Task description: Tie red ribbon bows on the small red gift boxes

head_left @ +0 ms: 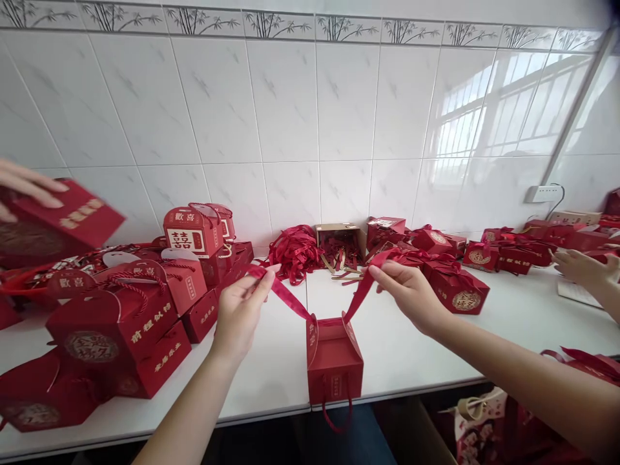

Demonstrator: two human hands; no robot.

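A small red gift box point(334, 374) stands upright at the front edge of the white table, a cord handle hanging down its near side. Red satin ribbon point(290, 298) runs through the top of the box, and its two ends are pulled up and apart. My left hand point(247, 307) pinches one end, up and to the left of the box. The other end is pinched between the thumb and fingers of my right hand point(404, 290), up and to the right. Both lengths of ribbon look taut.
Red boxes point(111, 323) are stacked at left, where another person's hand point(29, 187) holds a box point(72, 216). Against the wall lie a ribbon pile point(295, 252) and a carton of scraps point(341, 248). Tied boxes point(458, 284) sit at right, near another person's hand point(588, 268).
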